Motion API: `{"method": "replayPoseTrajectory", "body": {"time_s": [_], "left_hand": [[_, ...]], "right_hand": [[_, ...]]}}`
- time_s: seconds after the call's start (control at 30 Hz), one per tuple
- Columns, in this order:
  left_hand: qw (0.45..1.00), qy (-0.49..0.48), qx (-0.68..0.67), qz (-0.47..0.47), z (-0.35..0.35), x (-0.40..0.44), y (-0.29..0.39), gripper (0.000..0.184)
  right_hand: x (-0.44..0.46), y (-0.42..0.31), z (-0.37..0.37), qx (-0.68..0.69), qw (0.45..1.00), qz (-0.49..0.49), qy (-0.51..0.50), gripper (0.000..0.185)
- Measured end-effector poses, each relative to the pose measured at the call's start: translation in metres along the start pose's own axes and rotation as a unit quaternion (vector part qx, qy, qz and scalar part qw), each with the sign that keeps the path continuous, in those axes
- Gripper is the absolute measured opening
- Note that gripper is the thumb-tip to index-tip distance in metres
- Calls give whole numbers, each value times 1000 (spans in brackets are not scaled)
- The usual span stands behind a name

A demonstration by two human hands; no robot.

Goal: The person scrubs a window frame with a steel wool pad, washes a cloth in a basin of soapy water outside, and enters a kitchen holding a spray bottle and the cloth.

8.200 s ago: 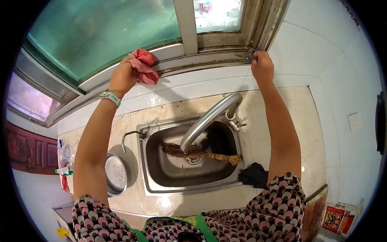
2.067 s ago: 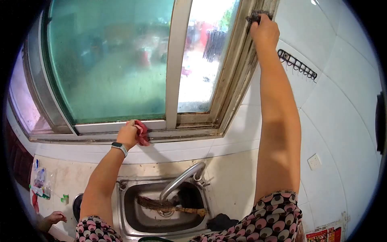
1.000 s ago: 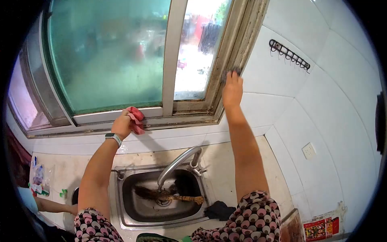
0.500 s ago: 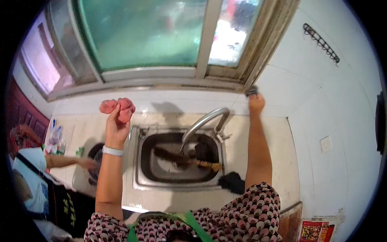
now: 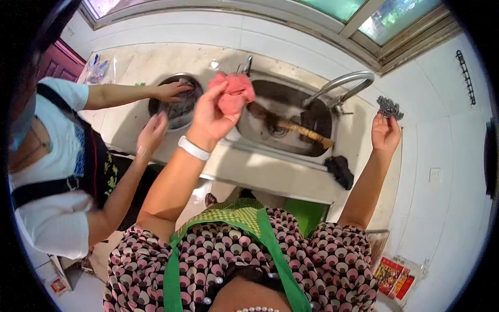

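Observation:
A bunched pink cloth (image 5: 235,93) is gripped in my left hand (image 5: 214,115), raised over the left rim of the steel sink (image 5: 240,138). My right hand (image 5: 386,134) pinches a grey steel-wool scourer (image 5: 389,107) up by the tiled wall, right of the curved faucet (image 5: 349,79). Inside the sink lies a brush-like tool with a yellowish handle (image 5: 306,134); its dark head is partly in shadow. A dark cloth (image 5: 339,171) rests on the counter at the sink's front right corner.
To my left, a co-worker in a white top (image 5: 57,130) has both hands at a metal basin (image 5: 179,125) on the counter (image 5: 130,57). Plastic bags and bottles (image 5: 99,70) stand at the far left. A window frame (image 5: 291,18) runs behind, and a hook rail (image 5: 466,78) hangs right.
My right hand has come away from the window's lower corner with the scourer. My left hand still holds the pink cloth. The view has tilted down and turned; the co-worker shows more fully.

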State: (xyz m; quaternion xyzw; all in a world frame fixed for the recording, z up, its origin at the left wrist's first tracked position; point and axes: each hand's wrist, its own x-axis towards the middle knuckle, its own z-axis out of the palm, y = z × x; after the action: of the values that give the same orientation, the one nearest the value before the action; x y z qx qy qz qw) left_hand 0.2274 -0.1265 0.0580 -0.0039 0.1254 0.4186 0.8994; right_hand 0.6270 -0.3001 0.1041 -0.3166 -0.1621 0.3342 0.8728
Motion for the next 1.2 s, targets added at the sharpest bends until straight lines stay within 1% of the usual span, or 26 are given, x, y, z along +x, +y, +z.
{"method": "replayPoseTrajectory", "body": {"time_s": [0.03,0.07,0.1,0.13,0.2,0.23,0.27,0.3,0.37,0.43,0.47,0.5,0.53,0.57,0.6,0.67,0.7,0.77,0.87,0.9,0.93,1.0,1.07,1.13,1.17,1.2], "left_hand": [[1000,10,4,-14,-7,-21,3,20],[1000,19,14,-11,-4,21,-37,21],[999,3,25,-22,-2,20,-39,23],[997,-53,25,-48,-30,28,-53,24],[994,13,29,-106,-37,33,-61,20],[989,21,58,-135,-31,31,-68,21],[989,27,62,-132,-28,27,-75,21],[985,38,83,-147,-30,22,-84,22],[978,69,102,-167,-35,15,-88,23],[962,41,109,-247,-59,15,-92,24],[964,43,103,-242,-69,13,-93,24],[962,44,92,-252,-76,9,-91,25],[962,41,83,-258,-84,5,-89,28],[957,55,64,-276,-93,0,-84,29],[964,44,99,-243,-101,-4,-84,28],[956,103,113,-252,-126,-10,-77,24],[954,108,111,-255,-132,-13,-73,24],[938,181,104,-275,-140,-22,-67,20],[935,216,102,-264,-146,-31,-68,17],[935,208,85,-275,-157,-30,-70,16],[942,173,80,-277,-165,-32,-70,17],[951,134,102,-258,-171,-36,-70,18],[945,149,114,-269,-160,-37,-74,20],[937,108,137,-302,-147,-51,-62,21],[940,84,147,-297,-144,-55,-61,23],[939,100,156,-290,-137,-61,-60,27]], "right_hand": [[-29,18,16,6,999,32,7,17],[20,26,-20,16,999,45,-2,17],[13,28,-14,4,999,43,-7,17],[3,46,-30,-9,999,52,1,17],[-3,50,-45,9,997,74,5,22],[-11,55,-48,-9,996,92,9,22],[-22,62,-50,-25,994,106,5,23],[-27,68,-57,-19,995,101,-11,23],[-33,79,-77,17,977,194,-83,25],[-29,98,-103,23,967,217,-129,25],[-25,102,-115,28,956,242,-164,25],[-39,109,-82,-11,979,203,-10,25],[-40,123,-76,-14,978,209,-13,25],[-41,132,-75,14,974,221,-47,26],[-41,140,-76,45,970,228,-77,26],[-37,160,-79,53,951,271,-140,31],[-41,168,-72,53,951,274,-133,31],[-48,181,-49,19,939,298,-171,37],[-58,199,-29,15,935,320,-150,43],[-57,205,-36,-15,929,325,-177,49],[-60,207,-33,-8,924,334,-187,49],[-72,212,-25,-53,930,323,-168,51],[-69,212,-41,-69,915,352,-185,50],[-64,223,-82,-180,922,298,-167,21],[-68,219,-86,-138,924,329,-138,15],[-74,214,-90,-98,923,358,-105,10]]}}
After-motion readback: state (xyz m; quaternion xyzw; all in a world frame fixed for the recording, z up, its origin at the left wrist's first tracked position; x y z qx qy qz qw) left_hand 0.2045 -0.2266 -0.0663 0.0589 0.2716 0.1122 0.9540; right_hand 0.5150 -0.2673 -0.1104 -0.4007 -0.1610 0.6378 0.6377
